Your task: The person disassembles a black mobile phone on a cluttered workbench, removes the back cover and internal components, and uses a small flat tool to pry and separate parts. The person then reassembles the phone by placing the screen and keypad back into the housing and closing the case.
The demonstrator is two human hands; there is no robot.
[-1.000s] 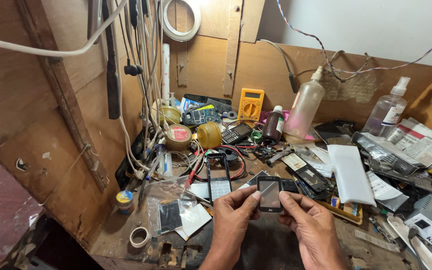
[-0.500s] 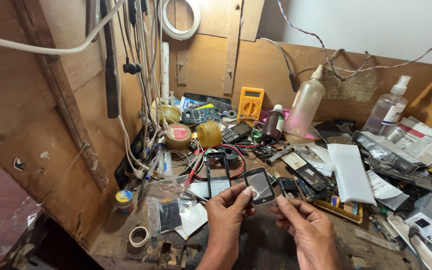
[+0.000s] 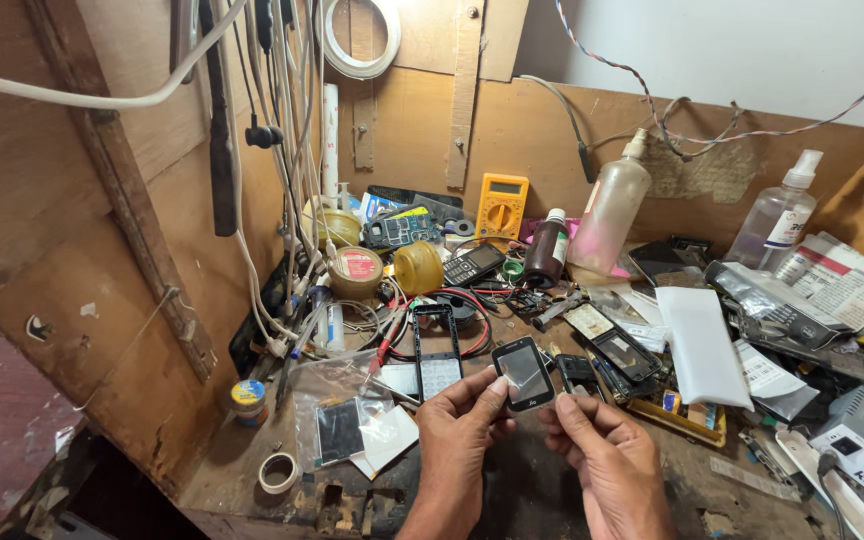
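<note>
Mid-inspection: small black screen panel [image 3: 524,374] pinched by left hand [image 3: 460,432] at its 8 o'clock corner, right hand [image 3: 597,450] loosely curled at 4 o'clock, next likely needing a steadier 2-handed hold.

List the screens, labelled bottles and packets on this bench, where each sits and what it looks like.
Phone screen panel: in the left hand, small, dark, rounded.
Yellow multimeter: against the back board, grey display.
Clear spray bottle: far right, white label.
Dark brown bottle: centre, white cap.
Plastic bag: front left, clear, dark panel inside.
White meter: right edge, small screen.
</note>
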